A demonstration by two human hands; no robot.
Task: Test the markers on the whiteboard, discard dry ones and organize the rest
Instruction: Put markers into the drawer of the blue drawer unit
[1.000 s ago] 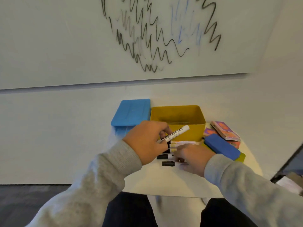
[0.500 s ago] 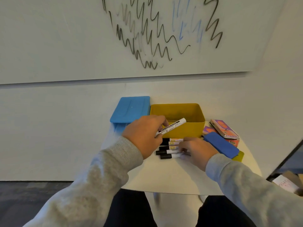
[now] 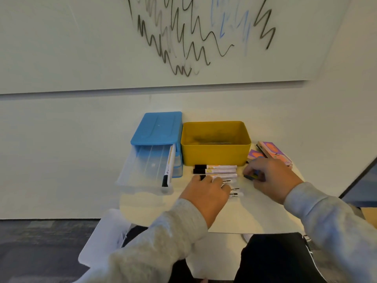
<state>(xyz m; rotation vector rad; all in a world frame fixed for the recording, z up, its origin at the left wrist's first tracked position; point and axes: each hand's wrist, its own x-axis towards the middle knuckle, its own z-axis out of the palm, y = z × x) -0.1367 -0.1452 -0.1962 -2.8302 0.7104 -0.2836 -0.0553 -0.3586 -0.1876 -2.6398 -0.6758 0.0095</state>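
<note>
Several white markers with black caps lie in a row on the small table, in front of the yellow bin. My left hand rests on the near end of that row, fingers curled over one marker. Another marker lies along the right side of the pulled-out clear drawer of the blue box. My right hand covers a blue eraser, fingertips closed on its end. The whiteboard above carries black and faint blue scribbles.
Pink and purple card boxes sit at the table's back right. A white container stands low at the left, below the table edge. A dark panel shows at the right edge. The yellow bin looks empty.
The marker my left hand held above the row now lies in the clear drawer. My left hand has dropped onto the row of markers. My right hand has shifted right onto the eraser.
</note>
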